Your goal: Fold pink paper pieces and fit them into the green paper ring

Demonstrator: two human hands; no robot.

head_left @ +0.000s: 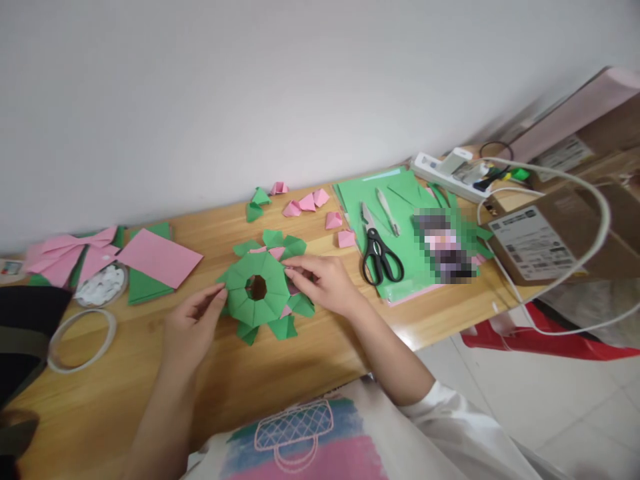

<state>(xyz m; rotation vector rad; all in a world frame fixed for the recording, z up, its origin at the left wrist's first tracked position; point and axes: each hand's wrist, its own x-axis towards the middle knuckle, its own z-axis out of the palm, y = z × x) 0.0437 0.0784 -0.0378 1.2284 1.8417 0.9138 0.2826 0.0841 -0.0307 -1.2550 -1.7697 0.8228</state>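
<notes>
A green folded-paper ring (267, 303) with a round hole in its middle is held level just above the wooden table. Around and beneath it show green paper leaves and bits of pink paper; whether they are joined to the ring I cannot tell. My left hand (193, 327) pinches the ring's left edge between thumb and fingers. On the opposite side, my right hand (323, 283) has its thumb and fingertips closed on the upper right edge. Small folded pink paper pieces (307, 202) and green folded pieces (257, 205) lie behind the ring.
Black-handled scissors (379, 257) and a white cutter (388, 211) rest on green paper sheets (400, 193) to the right. Beyond are a power strip (445, 177), a looping white cable (605, 213) and cardboard boxes (600, 220). Pink paper (163, 257) and a tape roll (111, 327) lie left.
</notes>
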